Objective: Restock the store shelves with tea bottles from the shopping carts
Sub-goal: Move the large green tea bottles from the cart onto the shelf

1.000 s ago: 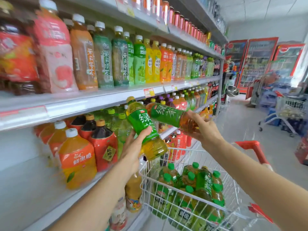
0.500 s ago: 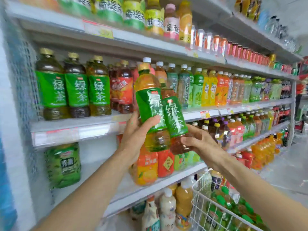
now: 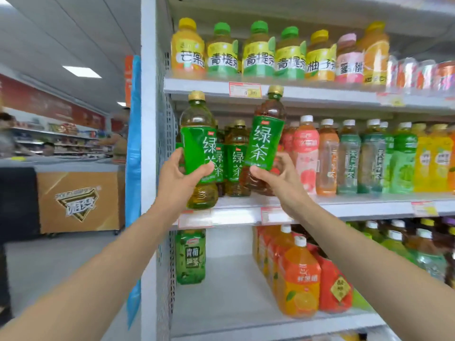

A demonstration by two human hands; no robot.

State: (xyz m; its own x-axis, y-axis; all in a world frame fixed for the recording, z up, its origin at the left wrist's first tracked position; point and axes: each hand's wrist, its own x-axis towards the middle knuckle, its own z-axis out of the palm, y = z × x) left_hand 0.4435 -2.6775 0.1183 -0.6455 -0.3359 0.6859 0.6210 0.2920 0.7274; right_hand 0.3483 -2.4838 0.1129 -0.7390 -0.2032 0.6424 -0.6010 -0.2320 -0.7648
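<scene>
My left hand grips a green-labelled tea bottle with a gold cap, held upright at the left end of the middle shelf. My right hand grips a second green tea bottle, tilted slightly right, just in front of the same shelf. Behind and between them stand matching green tea bottles on the shelf. The shopping cart is out of view.
The shelf's white upright post stands just left of my left hand. Pink, orange and green drink bottles fill the shelf to the right. The upper shelf hangs close above the caps. An orange display counter stands far left.
Both hands have carried their bottles up and left to the left end of the middle shelf. The view has swung left, and the cart has left the frame.
</scene>
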